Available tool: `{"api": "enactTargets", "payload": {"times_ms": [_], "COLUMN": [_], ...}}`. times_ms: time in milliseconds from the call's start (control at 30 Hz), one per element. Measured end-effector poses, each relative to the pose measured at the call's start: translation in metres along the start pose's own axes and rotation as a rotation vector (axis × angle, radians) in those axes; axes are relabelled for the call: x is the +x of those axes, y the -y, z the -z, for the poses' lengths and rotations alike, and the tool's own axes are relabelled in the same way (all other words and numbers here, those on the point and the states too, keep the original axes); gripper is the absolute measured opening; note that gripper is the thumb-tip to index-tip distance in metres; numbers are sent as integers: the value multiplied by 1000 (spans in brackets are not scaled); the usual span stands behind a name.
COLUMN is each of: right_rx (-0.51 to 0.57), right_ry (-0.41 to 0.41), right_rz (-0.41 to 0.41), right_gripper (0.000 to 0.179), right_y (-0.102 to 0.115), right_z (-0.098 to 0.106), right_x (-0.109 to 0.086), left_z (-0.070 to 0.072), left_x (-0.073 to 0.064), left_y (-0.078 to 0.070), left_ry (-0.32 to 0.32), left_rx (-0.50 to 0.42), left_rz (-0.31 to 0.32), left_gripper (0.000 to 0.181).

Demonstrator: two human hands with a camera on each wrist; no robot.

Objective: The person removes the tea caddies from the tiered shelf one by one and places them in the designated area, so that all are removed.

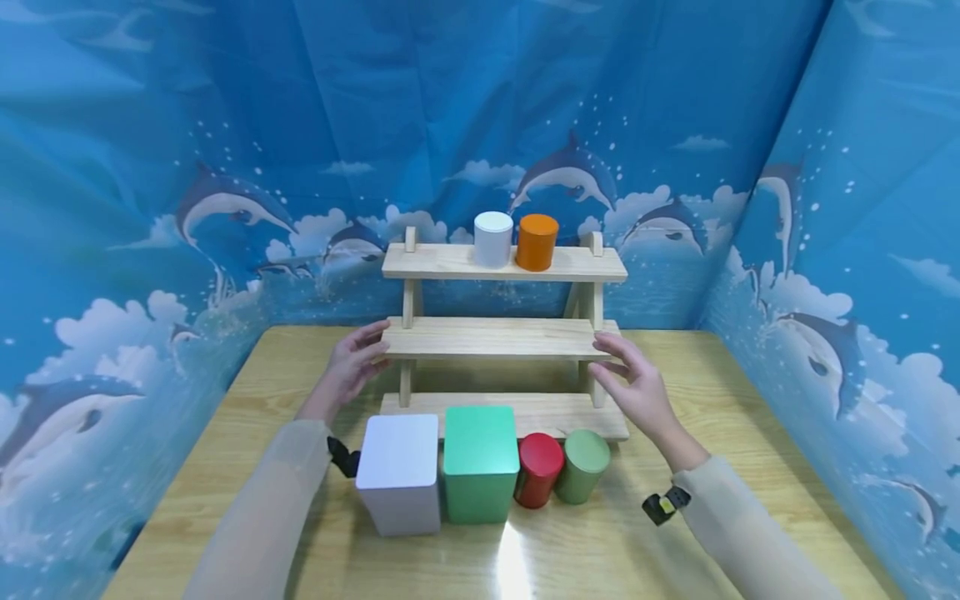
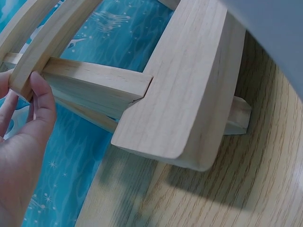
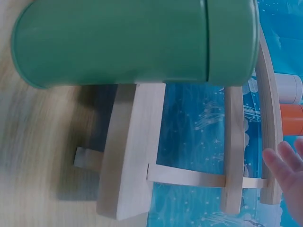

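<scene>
A three-tier wooden display stand (image 1: 495, 336) is between both hands. My left hand (image 1: 354, 367) is at the left end of its middle board; in the left wrist view its fingers (image 2: 43, 97) pinch that board's end. At the right end, my right hand (image 1: 633, 387) has its fingers spread and thumb apart, fingertips overlapping the board's edge. The right wrist view shows its fingers (image 3: 284, 163) fairly straight, with nothing between them. On the top board stand a white canister (image 1: 492, 240) and an orange canister (image 1: 537, 243).
Before the stand, a white box (image 1: 399, 475), a green box (image 1: 481, 467), a red canister (image 1: 538, 471) and a green canister (image 1: 582, 468) stand in a row on the wooden table (image 1: 585, 558). A blue dolphin-print curtain (image 1: 450, 100) surrounds the table's back and sides.
</scene>
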State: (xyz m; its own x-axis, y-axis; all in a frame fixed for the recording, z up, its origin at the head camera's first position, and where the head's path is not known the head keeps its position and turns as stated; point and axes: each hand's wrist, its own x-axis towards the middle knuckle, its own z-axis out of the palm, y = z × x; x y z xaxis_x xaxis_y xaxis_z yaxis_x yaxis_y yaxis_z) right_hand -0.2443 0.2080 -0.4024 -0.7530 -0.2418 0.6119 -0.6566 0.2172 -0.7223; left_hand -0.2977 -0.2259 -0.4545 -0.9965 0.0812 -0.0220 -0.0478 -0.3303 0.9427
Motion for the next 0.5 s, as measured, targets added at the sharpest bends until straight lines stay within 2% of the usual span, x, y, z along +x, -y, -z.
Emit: {"api": "enactTargets", "payload": {"times_ms": [133, 333, 500], "right_rx": [19, 34, 24], "right_ry": [-17, -11, -10], "right_rz": [9, -12, -18], "right_gripper": [45, 44, 45], "right_y": [-9, 15, 17], "right_z": [-2, -7, -6], "right_x": [5, 18, 26], "left_z": [0, 0, 0], "left_x": [0, 0, 1], "left_y": [0, -1, 0], "left_ry": [3, -7, -3], "left_rx": [1, 13, 5], "left_rz": [0, 14, 5], "left_gripper": [52, 53, 52]}}
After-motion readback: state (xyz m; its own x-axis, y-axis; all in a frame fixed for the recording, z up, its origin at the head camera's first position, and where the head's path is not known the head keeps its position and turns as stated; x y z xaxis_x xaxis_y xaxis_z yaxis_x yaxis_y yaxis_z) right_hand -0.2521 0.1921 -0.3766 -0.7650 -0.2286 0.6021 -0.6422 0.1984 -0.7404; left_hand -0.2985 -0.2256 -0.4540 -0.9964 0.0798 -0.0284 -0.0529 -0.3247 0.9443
